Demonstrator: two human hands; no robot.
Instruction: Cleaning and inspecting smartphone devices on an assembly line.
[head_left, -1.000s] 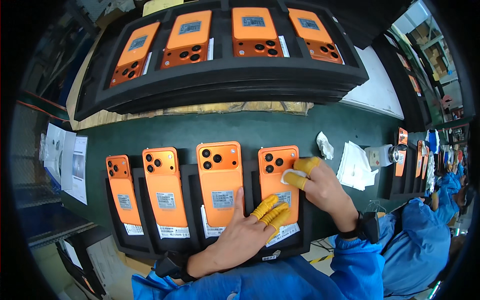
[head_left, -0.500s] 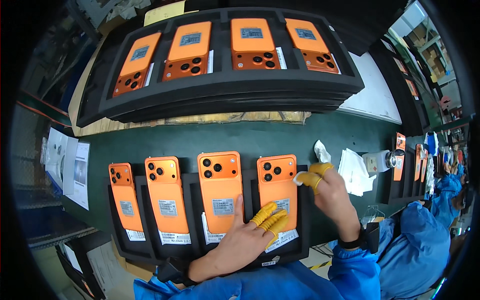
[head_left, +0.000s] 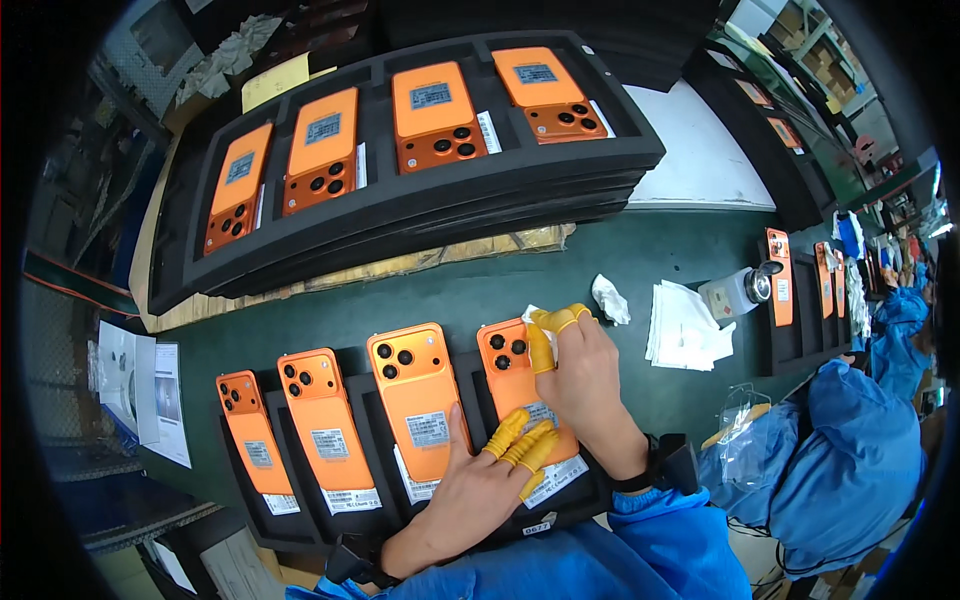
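under left hand [head_left: 480, 490], by right hand [head_left: 585, 375], orange phone [head_left: 507, 390]

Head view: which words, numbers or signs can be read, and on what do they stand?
Near black tray, number label: readable, but not copied here.
Orange phones, grey labels: mostly too small to read.
White paper strips: print mostly too small.
White bottle, label: too blurred to read.

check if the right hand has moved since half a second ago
Yes: against the rightmost phone in the near tray, the right hand has moved left and farther away, from beside the phone's right edge to over its upper right part.
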